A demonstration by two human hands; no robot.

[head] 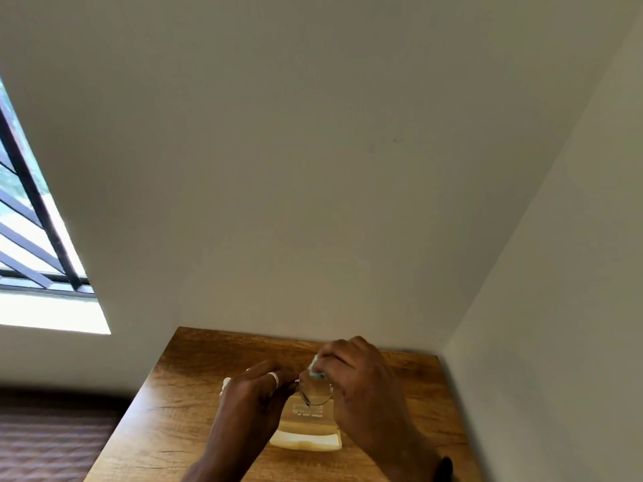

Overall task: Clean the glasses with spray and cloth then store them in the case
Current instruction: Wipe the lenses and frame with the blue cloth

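Nearest me: case (306, 436), cream, lying on the table (167, 405) just below the hands. Looks open, with printed lettering showing on an inner face, but blur stops me confirming that.

Above it, the glasses (315, 393) are held off the table between both hands. One round lens is visible in the gap; the other side is hidden behind the left hand (257, 394).

Left hand: fingers curled, gripping the frame at its end, ring on one finger. Right hand (358, 384): fingers curled, pinching a pale green cloth (315, 367) against the top edge of the visible lens. I read this as mid-wipe, so the cleaning step isn't finished.

Key geometry: the glasses' long axis runs left-right, hand to hand. The case sits directly under them and slightly toward me, near edge also roughly left-right. So stowing is a short drop down and back, with no rotation needed once the temples are folded. Both hands are about equally close to the case. The left already holds the frame, so I'd expect it to do the placing while the right gets rid of the cloth.

A white object (226, 382) pokes out just behind the left hand. Could be the spray, can't tell.

Further out: the table's far edge meets a plain wall (313, 168), and there's a barred window (34, 238) at far left.
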